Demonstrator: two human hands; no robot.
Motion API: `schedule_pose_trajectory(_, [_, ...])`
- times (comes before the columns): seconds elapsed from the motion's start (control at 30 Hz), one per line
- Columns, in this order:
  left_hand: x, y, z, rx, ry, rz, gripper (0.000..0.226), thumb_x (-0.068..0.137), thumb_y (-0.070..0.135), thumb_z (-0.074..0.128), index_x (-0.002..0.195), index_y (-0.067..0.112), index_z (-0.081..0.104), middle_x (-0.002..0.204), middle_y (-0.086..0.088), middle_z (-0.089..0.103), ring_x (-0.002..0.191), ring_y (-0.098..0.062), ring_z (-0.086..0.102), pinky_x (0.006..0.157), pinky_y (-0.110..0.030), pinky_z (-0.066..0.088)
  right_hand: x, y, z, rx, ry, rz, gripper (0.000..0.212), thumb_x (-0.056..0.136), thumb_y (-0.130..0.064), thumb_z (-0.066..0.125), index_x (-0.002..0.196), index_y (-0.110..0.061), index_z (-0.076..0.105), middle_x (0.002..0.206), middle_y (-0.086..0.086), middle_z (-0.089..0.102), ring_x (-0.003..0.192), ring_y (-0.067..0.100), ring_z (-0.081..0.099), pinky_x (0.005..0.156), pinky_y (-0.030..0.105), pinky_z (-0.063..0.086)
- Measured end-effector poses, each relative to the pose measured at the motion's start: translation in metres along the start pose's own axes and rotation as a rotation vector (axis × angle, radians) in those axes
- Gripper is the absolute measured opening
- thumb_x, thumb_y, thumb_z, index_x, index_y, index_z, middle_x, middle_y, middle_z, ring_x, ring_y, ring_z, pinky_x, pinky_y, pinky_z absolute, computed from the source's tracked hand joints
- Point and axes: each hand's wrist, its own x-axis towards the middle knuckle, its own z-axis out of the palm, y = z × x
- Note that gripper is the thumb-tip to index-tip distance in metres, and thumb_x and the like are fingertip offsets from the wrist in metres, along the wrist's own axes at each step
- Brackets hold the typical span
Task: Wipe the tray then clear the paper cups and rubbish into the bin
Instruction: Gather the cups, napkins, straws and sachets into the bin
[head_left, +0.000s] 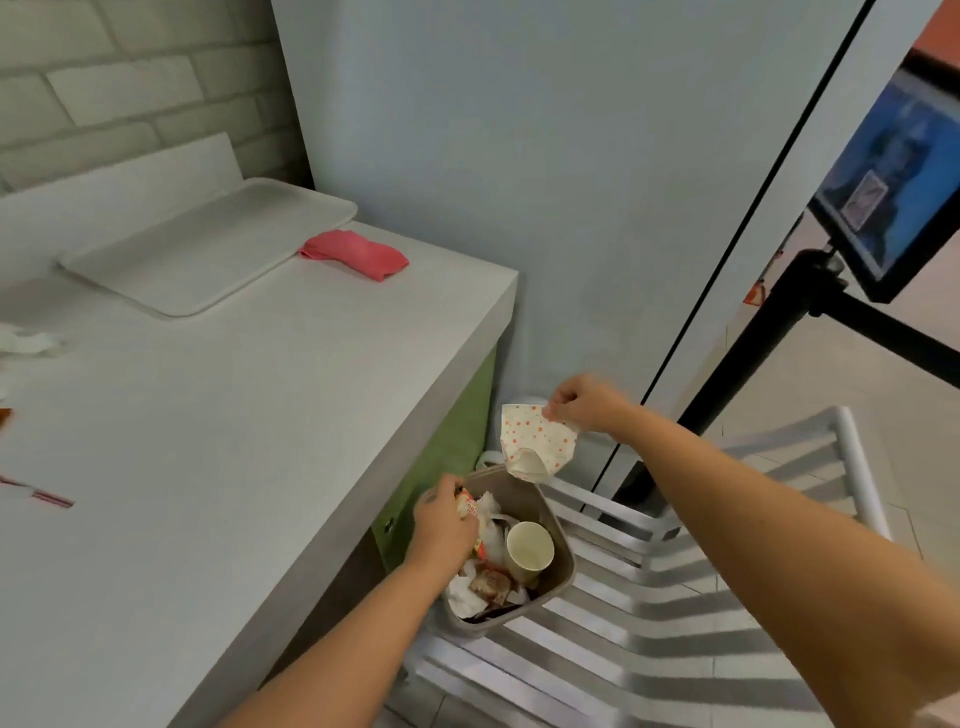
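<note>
— How is the light behaving?
— Soft, even indoor light is falling everywhere; the pale tray (208, 249) is almost washing into the white counter (260, 415). Brighter light is coming in at the right, laying striped shadows under the slatted chair (857, 457).
— And sharpness?
— Everything is looking slightly soft, the screen (893, 171) is blurring, and straight lines are bowing near the edges.

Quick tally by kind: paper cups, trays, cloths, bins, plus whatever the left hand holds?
Paper cups: 2, the dotted cup in the right hand and the plain cup in the bin
Tray: 1
Pink cloth: 1
Bin: 1
Held wrapper: 1, in the left hand
Total: 6
</note>
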Motion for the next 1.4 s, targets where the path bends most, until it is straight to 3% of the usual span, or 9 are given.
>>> schedule_pose_trajectory(0.13, [0.003,-0.013,0.021,0.212,-0.217,-0.266,0.043,0.093,0.021,0.044,0.134,0.011,0.032,0.126,-0.018,0.052,0.107,-0.033,0.061,0.08,-0.036,0.055,0.009,0.012,0.017,-0.063,-0.055,0.003,0.028,0.089,-0.014,0.061,0.063,-0.013,0.051,0.062,-0.002,0.047,0.057,0.008,0.041,0.055,0.018,0.035])
schedule_pose_trajectory(0.23, [0.008,-0.015,0.019,0.266,-0.275,-0.367,0.041,0.093,0.016,0.044,0.131,0.006,0.036,0.108,-0.019,0.059,0.093,-0.032,0.067,0.055,-0.031,0.054,0.016,0.014,0.032,-0.158,-0.089,-0.023,0.036,0.088,-0.014,0.061,0.056,-0.016,0.043,0.06,-0.004,0.043,0.054,0.008,0.037,0.052,0.017,0.031])
schedule_pose_trajectory(0.37, [0.012,-0.014,0.004,0.234,-0.195,-0.349,0.046,0.093,0.014,0.047,0.137,0.01,0.033,0.098,-0.015,0.059,0.054,-0.016,0.057,0.04,-0.022,0.043,0.019,0.012,0.057,-0.256,-0.119,-0.073,0.031,0.088,-0.014,0.062,0.059,-0.015,0.05,0.063,-0.005,0.048,0.055,0.006,0.038,0.049,0.015,0.028])
schedule_pose_trajectory(0.47, [0.014,-0.016,-0.006,0.217,-0.158,-0.324,0.048,0.093,0.016,0.048,0.138,0.014,0.034,0.097,-0.014,0.063,0.05,-0.012,0.056,0.035,-0.017,0.04,0.02,0.013,0.08,-0.323,-0.192,-0.099,0.014,0.086,-0.017,0.065,0.091,-0.004,0.069,0.095,0.007,0.068,0.075,0.012,0.051,0.063,0.019,0.04])
schedule_pose_trajectory(0.67, [0.003,-0.019,-0.019,0.193,-0.173,-0.334,0.041,0.094,0.025,0.05,0.132,0.015,0.039,0.075,-0.004,0.06,0.05,-0.01,0.054,0.043,-0.019,0.047,0.009,0.028,0.114,-0.522,-0.369,-0.205,0.024,0.084,-0.014,0.068,0.107,-0.009,0.07,0.113,0.006,0.067,0.105,0.021,0.06,0.075,0.022,0.039])
schedule_pose_trajectory(1.0, [-0.008,-0.015,-0.029,0.19,-0.158,-0.295,0.041,0.095,0.024,0.049,0.133,0.015,0.038,0.07,-0.001,0.056,0.053,-0.01,0.052,0.052,-0.02,0.048,-0.004,0.067,0.142,-0.882,-0.533,-0.126,0.034,0.09,-0.012,0.056,0.124,-0.009,0.057,0.129,0.01,0.056,0.118,0.027,0.055,0.097,0.034,0.046])
schedule_pose_trajectory(1.13, [-0.008,-0.007,-0.029,0.203,-0.148,-0.267,0.046,0.095,0.025,0.049,0.138,0.018,0.034,0.073,-0.001,0.057,0.055,-0.01,0.054,0.054,-0.021,0.049,0.0,0.056,0.134,-0.872,-0.535,-0.119,0.035,0.092,-0.012,0.053,0.127,-0.009,0.055,0.13,0.01,0.055,0.118,0.026,0.054,0.097,0.034,0.046])
schedule_pose_trajectory(1.27, [-0.011,0.004,-0.035,0.188,-0.108,-0.195,0.045,0.094,0.026,0.05,0.136,0.018,0.037,0.092,-0.005,0.059,0.064,-0.013,0.058,0.052,-0.02,0.047,0.004,0.025,0.124,-0.859,-0.507,-0.166,0.036,0.091,-0.017,0.058,0.125,-0.008,0.057,0.128,0.01,0.057,0.116,0.026,0.055,0.096,0.034,0.047])
schedule_pose_trajectory(1.4, [-0.019,0.017,-0.048,0.134,-0.017,-0.083,0.031,0.094,0.022,0.051,0.124,0.015,0.048,0.098,-0.009,0.063,0.083,-0.021,0.061,0.067,-0.027,0.047,-0.001,-0.022,0.111,-0.893,-0.534,-0.199,0.035,0.09,-0.021,0.061,0.121,-0.006,0.059,0.117,0.009,0.062,0.107,0.025,0.058,0.088,0.03,0.045])
